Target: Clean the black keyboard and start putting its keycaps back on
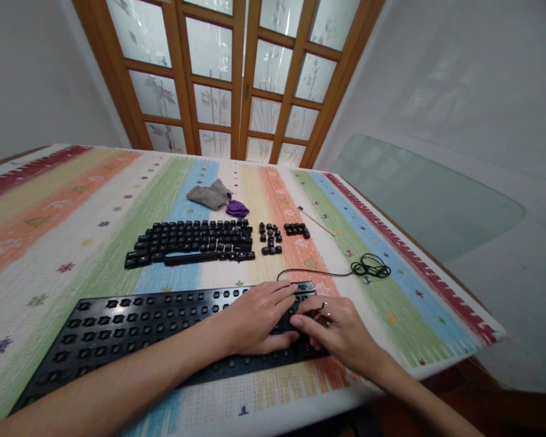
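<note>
A black keyboard (141,328) with most of its keycaps off lies across the near side of the table, exposing rows of switch mounts. Over its right part, my left hand (261,315) rests with fingers stretched out and the thumb apart, pressing on the board. Just beside it, my right hand (341,328) is closed in a pinch above the keyboard's right end. A small shiny, brownish metal piece (324,311) shows between its fingers; its kind is unclear. The tips of the right fingers are partly hidden.
Loose black keycaps (191,240) are laid out in keyboard order behind the board, with smaller groups (270,237) to their right. Farther back lie a grey cloth (209,195) and a purple cloth (237,209). A thin stick (316,220) and coiled black cable (370,266) are at right.
</note>
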Action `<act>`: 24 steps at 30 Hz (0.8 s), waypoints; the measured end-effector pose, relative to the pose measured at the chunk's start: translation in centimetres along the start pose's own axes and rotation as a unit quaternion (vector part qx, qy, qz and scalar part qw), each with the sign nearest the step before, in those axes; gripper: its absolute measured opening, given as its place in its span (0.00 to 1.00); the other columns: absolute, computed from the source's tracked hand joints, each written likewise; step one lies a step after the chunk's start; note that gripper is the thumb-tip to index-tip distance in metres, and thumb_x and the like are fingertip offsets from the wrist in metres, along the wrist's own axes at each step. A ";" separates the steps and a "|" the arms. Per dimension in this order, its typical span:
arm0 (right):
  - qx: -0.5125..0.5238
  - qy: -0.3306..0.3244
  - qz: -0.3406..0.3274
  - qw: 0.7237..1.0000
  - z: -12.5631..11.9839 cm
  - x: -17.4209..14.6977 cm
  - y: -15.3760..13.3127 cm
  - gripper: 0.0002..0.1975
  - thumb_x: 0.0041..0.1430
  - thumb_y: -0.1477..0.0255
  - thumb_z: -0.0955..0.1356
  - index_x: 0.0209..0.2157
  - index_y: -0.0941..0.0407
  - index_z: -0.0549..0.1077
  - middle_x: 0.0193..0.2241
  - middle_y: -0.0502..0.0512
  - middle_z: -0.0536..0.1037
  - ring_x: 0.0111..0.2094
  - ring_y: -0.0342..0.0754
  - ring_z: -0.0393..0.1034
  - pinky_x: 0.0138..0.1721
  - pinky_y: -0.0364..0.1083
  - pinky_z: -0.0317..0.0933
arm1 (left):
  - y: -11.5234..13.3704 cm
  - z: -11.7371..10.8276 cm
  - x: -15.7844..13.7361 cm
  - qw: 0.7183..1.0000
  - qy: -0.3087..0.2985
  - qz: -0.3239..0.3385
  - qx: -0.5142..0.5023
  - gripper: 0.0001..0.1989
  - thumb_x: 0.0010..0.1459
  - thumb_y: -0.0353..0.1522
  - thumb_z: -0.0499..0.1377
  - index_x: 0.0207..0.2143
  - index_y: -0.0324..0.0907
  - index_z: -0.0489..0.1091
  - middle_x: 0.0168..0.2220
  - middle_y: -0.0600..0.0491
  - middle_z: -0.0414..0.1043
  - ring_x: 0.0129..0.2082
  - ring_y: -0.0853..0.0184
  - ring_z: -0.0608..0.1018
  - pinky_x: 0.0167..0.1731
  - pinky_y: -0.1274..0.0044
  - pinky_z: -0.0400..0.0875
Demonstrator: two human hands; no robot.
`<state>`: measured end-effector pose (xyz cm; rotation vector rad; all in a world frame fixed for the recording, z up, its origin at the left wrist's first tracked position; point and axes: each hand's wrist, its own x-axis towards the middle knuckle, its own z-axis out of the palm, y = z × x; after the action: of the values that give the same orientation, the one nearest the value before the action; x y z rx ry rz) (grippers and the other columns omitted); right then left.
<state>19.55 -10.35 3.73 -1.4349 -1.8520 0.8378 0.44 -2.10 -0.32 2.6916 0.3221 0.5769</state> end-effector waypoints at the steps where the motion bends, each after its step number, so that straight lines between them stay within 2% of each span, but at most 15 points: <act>1: -0.020 0.008 -0.017 1.000 0.0 0.1 -0.2 0.18 0.64 0.56 0.67 0.29 0.55 0.75 0.24 0.51 0.76 0.20 0.42 0.69 0.22 0.42 0.62 | 0.0 0.0 0.0 1.000 0.002 0.001 -0.006 0.27 0.62 0.40 0.58 0.59 0.33 0.63 0.62 0.37 0.64 0.64 0.52 0.65 0.63 0.61 0.60; 4: -0.063 -0.001 -0.056 0.996 -0.4 0.4 -0.6 0.19 0.64 0.55 0.67 0.29 0.56 0.76 0.24 0.51 0.76 0.25 0.44 0.70 0.27 0.42 0.62 | -0.1 -0.1 -0.2 1.000 0.002 -0.011 -0.024 0.28 0.59 0.38 0.58 0.59 0.35 0.62 0.63 0.38 0.64 0.64 0.52 0.64 0.63 0.60 0.61; 6: -0.073 -0.021 -0.058 0.995 -0.9 0.7 -0.6 0.18 0.63 0.56 0.68 0.31 0.56 0.76 0.24 0.51 0.76 0.25 0.44 0.69 0.28 0.42 0.61 | -0.1 -0.2 -0.3 0.999 -0.006 -0.015 -0.038 0.29 0.57 0.36 0.58 0.60 0.37 0.61 0.63 0.39 0.63 0.65 0.52 0.64 0.63 0.59 0.60; 9: -0.040 -0.033 -0.003 0.999 -1.5 1.1 0.0 0.17 0.64 0.57 0.68 0.32 0.57 0.75 0.24 0.50 0.75 0.23 0.44 0.69 0.26 0.42 0.62 | 0.0 -0.4 -0.2 0.998 -0.013 -0.011 -0.061 0.34 0.53 0.32 0.58 0.62 0.36 0.58 0.64 0.39 0.62 0.65 0.53 0.63 0.65 0.59 0.58; 13: 0.073 -0.032 0.100 0.992 -1.5 1.8 1.2 0.19 0.63 0.54 0.66 0.33 0.57 0.72 0.21 0.49 0.72 0.18 0.43 0.68 0.19 0.41 0.60 | 0.0 -0.6 0.1 0.996 -0.006 -0.010 -0.083 0.36 0.52 0.30 0.57 0.63 0.36 0.55 0.65 0.39 0.60 0.65 0.53 0.63 0.65 0.59 0.58; 16: 0.096 -0.034 0.127 0.987 -1.4 2.0 1.6 0.20 0.62 0.52 0.66 0.32 0.56 0.70 0.19 0.48 0.71 0.16 0.43 0.66 0.16 0.41 0.57 | 0.0 -0.6 0.1 0.995 0.000 -0.003 -0.101 0.37 0.51 0.29 0.57 0.64 0.38 0.54 0.65 0.40 0.60 0.65 0.52 0.63 0.64 0.57 0.59; 18: 0.083 -0.043 0.116 0.989 -1.6 2.0 1.5 0.19 0.63 0.53 0.65 0.31 0.56 0.69 0.19 0.47 0.70 0.15 0.42 0.65 0.16 0.41 0.57 | -0.1 -0.4 0.1 0.994 0.007 -0.002 -0.106 0.35 0.51 0.29 0.57 0.63 0.39 0.55 0.64 0.40 0.61 0.65 0.52 0.63 0.63 0.57 0.59; 20: 0.045 -0.051 0.078 0.995 -1.8 1.8 1.3 0.18 0.65 0.55 0.64 0.30 0.56 0.70 0.21 0.48 0.71 0.18 0.42 0.66 0.19 0.41 0.59 | -0.2 -0.2 0.0 0.995 0.009 -0.009 -0.099 0.33 0.51 0.30 0.58 0.61 0.37 0.58 0.63 0.38 0.63 0.64 0.51 0.64 0.63 0.57 0.60; 24: -0.085 -0.057 -0.033 0.994 -2.1 0.8 0.6 0.14 0.68 0.62 0.64 0.33 0.56 0.73 0.29 0.52 0.76 0.30 0.45 0.71 0.34 0.44 0.63 | -0.2 -0.1 -0.1 0.997 0.009 -0.015 -0.081 0.29 0.51 0.30 0.58 0.57 0.36 0.62 0.61 0.37 0.65 0.64 0.50 0.64 0.63 0.58 0.61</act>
<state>21.36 -9.27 4.59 -1.4458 -2.0885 0.7571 0.31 -1.92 -0.33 2.5240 0.3076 0.5913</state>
